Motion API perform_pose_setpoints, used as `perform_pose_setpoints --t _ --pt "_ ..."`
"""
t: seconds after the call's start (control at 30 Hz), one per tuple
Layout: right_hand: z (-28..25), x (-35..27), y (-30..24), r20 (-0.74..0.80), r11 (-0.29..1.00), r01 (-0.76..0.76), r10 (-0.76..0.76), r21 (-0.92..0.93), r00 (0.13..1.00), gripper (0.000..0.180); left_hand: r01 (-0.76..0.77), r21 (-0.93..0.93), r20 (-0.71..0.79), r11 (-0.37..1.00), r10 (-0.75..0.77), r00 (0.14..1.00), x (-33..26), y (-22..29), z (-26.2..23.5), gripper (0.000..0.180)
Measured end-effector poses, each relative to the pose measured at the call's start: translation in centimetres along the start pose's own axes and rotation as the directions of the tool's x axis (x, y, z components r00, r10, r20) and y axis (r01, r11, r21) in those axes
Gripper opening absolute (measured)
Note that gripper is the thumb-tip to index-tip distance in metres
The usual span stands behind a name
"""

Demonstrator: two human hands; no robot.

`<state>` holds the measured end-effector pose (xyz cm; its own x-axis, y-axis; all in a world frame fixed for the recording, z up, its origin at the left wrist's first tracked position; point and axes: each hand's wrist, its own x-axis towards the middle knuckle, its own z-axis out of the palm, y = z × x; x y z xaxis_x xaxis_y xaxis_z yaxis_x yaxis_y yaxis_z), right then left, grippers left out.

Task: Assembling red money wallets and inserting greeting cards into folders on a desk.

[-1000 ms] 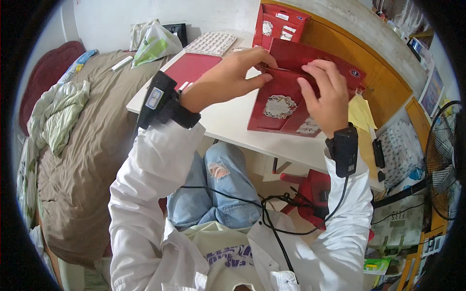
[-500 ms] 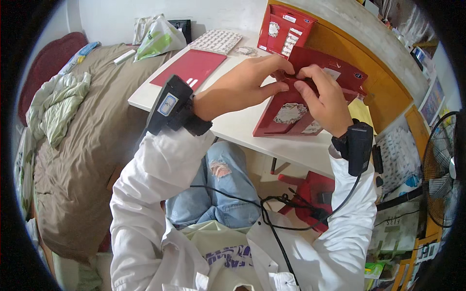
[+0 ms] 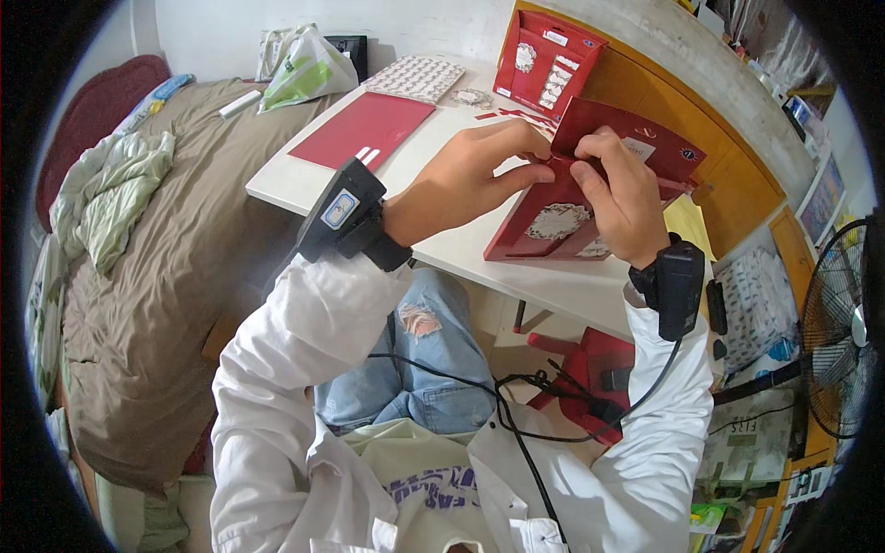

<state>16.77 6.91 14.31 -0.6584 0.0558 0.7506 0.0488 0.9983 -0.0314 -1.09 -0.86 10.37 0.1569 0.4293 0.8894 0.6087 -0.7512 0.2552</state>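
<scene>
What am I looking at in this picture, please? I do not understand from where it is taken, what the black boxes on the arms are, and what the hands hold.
The picture comes from a wide fisheye camera worn on a person's head, looking down, so straight edges bend. No machine is here: the left hand and the right hand belong to that seated person. A black box-shaped device is strapped on each wrist. Both hands pinch the upper edge of a folded red card with white lace-like paper shapes, resting tilted on the white table. Also on the table lie a flat red sheet, a white patterned sheet and an upright red card panel. A bed with a brown cover stands at the left.
</scene>
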Motion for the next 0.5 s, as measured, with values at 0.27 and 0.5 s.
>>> perform_pose_setpoints --t 0.27,0.5 --pt "0.14 -0.13 0.41 0.004 1.000 0.023 -0.022 -0.017 1.000 0.009 -0.125 0.011 -0.096 0.992 0.125 0.987 -0.14 -0.22 0.49 0.016" --pt "0.13 0.10 -0.33 -0.020 0.997 0.020 -0.021 -0.068 1.000 0.008 -0.018 -0.105 -0.127 0.994 0.005 0.992 -0.23 0.33 0.70 0.018"
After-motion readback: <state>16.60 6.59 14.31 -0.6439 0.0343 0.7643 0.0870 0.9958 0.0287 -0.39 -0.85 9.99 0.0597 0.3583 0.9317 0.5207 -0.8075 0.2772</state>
